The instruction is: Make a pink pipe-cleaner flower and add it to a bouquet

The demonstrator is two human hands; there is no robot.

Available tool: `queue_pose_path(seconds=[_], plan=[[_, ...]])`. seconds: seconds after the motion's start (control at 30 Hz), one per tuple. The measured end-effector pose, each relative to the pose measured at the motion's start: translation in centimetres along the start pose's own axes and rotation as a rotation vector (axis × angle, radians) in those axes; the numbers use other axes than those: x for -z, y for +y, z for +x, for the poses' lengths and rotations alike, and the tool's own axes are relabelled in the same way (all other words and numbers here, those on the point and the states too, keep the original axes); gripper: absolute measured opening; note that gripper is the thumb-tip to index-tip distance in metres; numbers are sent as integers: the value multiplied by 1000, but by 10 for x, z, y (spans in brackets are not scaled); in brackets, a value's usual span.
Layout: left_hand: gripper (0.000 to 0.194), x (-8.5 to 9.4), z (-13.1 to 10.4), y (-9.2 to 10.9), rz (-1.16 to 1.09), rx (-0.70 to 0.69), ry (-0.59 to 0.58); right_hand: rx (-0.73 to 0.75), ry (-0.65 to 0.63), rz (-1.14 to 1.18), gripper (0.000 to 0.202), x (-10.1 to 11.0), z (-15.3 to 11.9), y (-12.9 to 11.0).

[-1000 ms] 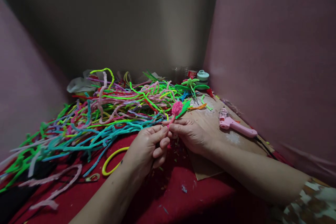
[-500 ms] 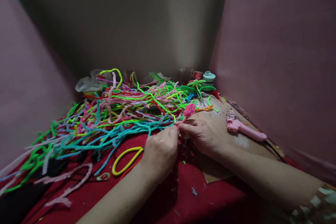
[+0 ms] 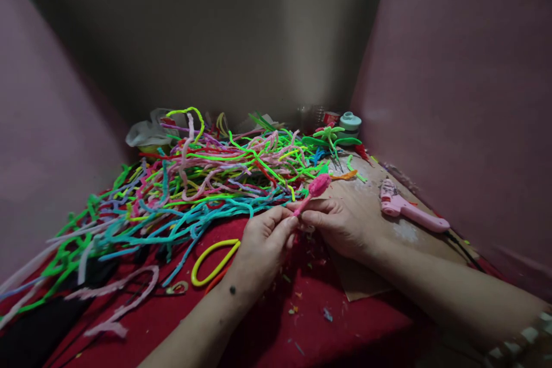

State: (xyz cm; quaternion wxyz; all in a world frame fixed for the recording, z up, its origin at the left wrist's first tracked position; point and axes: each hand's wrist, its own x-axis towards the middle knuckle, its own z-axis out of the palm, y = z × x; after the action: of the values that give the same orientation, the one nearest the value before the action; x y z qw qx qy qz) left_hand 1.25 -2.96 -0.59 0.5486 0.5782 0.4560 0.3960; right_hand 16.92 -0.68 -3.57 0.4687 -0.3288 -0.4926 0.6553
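Between my two hands is a pink pipe cleaner (image 3: 319, 185), its far end wound into a thick oval head and its thin stem running down to my fingers. My left hand (image 3: 268, 244) pinches the lower stem between thumb and fingertips. From the other side, my right hand (image 3: 338, 225) is closed on the same stem, thumb against forefinger, just below the head. The stem's lowest end is hidden by my fingers. Right behind them lies a large tangled heap of coloured pipe cleaners (image 3: 215, 184).
A pink glue gun (image 3: 411, 214) with a black cord lies on a cardboard sheet (image 3: 362, 270) at right. Behind it stand a pale-green lidded jar (image 3: 350, 122) and a green pipe-cleaner flower (image 3: 328, 133). A yellow loop (image 3: 196, 267) and scraps lie on the red cloth (image 3: 259, 333).
My left hand has rolled from a fist with its back showing to a thumb-up pinch. The pink head has tilted further right, and the whole view has shifted slightly.
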Motion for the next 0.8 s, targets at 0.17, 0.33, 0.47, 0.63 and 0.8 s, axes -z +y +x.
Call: queue_pose_path(seconds=[0.17,0.33,0.47,0.63,0.8], plan=[[19,4,-1,0,-400,236,-215,-40,-55,14,22,-2,-3,-4],[15,11,3,-1,-519,281,-416,18,-49,27,15,-4,-4,-3],[25,8,3,-1,-40,90,-212,20,13,57,13,-6,-3,-2],[16,4,3,-15,784,-417,65,66,103,-13,11,-10,-3,-10],[22,6,2,-18,767,-417,71,65,40,-15,7,-9,-3,-9]])
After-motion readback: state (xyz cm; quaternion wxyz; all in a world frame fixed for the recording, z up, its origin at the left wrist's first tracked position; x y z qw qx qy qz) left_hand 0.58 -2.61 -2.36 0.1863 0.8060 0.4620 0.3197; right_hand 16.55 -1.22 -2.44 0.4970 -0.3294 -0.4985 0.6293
